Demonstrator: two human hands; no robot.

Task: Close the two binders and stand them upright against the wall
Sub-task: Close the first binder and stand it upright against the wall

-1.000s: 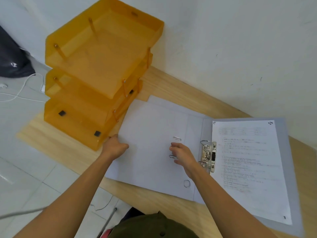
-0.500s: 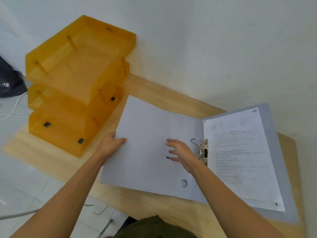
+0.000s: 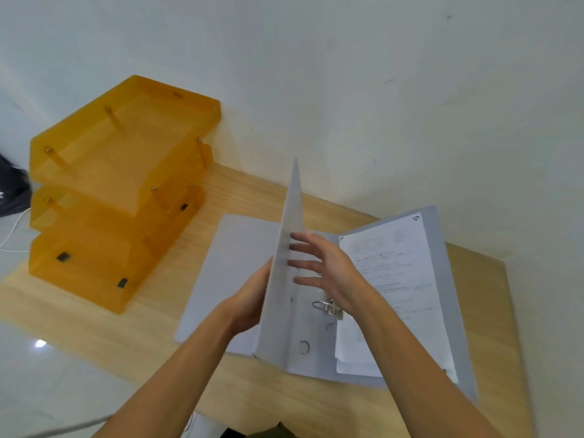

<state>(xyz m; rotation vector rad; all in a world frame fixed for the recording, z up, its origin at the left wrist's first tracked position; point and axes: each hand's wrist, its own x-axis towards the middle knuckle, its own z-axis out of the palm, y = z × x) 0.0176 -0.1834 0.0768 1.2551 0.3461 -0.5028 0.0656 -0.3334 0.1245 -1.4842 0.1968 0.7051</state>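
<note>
Leftmost, an orange stack of letter trays (image 3: 117,197) stands on the wooden desk (image 3: 151,330) with its back near the white wall (image 3: 347,90), taking up the left stretch of wall. Just right of it a flat grey sheet (image 3: 230,267) lies on the desk; it may belong to the second binder, but we cannot tell. Next, our left hand (image 3: 249,301) is behind the raised cover (image 3: 284,279) of the open binder (image 3: 442,279), fingers hidden by the board, so we cannot tell whether they curl round its edge or only press flat against it. We judge it sits there to push the cover up and over. That cover stands almost on edge, its long axis running from us toward the wall and its free corner pointing up at the wall. On its near face our right hand (image 3: 328,273) is spread, fingers released and gripping nothing, tips touching or just off the board, probably to steady it as it swings. Below that hand the metal ring clip (image 3: 328,306) sits by the spine. Further right the printed pages (image 3: 395,279) lie face up on the back cover, which rests flat on the desk, its far corner close to the wall. We judge the closing half done; nothing is upright yet.
</note>
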